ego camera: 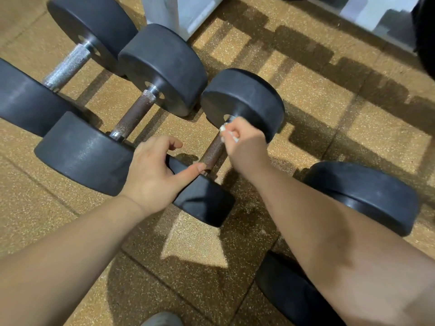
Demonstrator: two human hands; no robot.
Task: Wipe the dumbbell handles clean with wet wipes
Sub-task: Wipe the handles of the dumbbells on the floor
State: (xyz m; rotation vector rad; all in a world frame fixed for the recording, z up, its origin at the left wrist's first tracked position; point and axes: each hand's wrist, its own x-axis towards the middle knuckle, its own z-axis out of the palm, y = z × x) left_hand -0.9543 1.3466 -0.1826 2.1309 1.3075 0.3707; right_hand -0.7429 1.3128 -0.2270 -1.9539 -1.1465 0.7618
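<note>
Now the right hand (pixel 244 143) pinches a wet wipe (pixel 228 134) against the far end of the dumbbell handle (pixel 212 152), while the left hand (pixel 153 171) rests open on its near head (pixel 203 203).

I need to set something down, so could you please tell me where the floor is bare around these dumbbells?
Bare floor lies between the two forearms, near the dumbbell being wiped, and right of its far head towards the white frame. Upper left is crowded with more dumbbells.
</note>
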